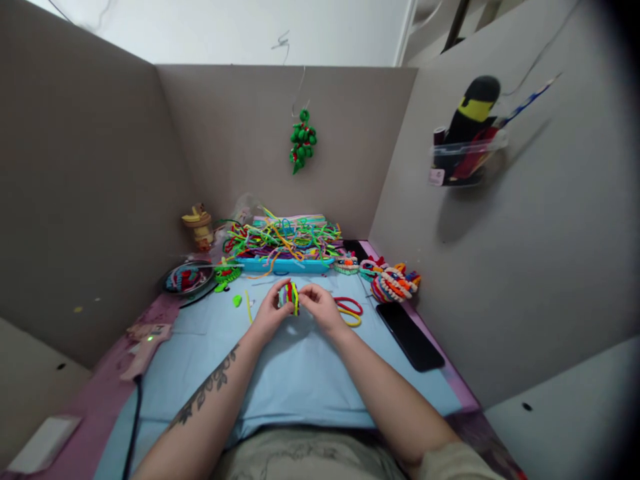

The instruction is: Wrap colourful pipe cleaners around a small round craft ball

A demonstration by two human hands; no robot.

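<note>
My left hand (271, 308) is closed around a small rounded craft piece (289, 298) made of red, yellow, green and pale purple fuzzy strips, like pipe cleaners. From the other side my right hand (320, 305) pinches the piece's right edge. The fingertips of both hands meet close to it, just above the pale blue cloth (300, 383). A red loop (353, 305) and a yellow loop (354, 321) lie right of my right hand; whether they join the piece is hidden. Left of my left hand lie a bright green scrap (237, 301) and a thin yellow strip (248, 307).
A blue tray (285, 267) heaped with colourful strips stands at the back. Finished-looking woven pieces (393, 285) and a black phone (410, 337) are on the right. At left lie a pink corded tool (146, 348) with a green light and a round dish (187, 280). Grey walls enclose the table.
</note>
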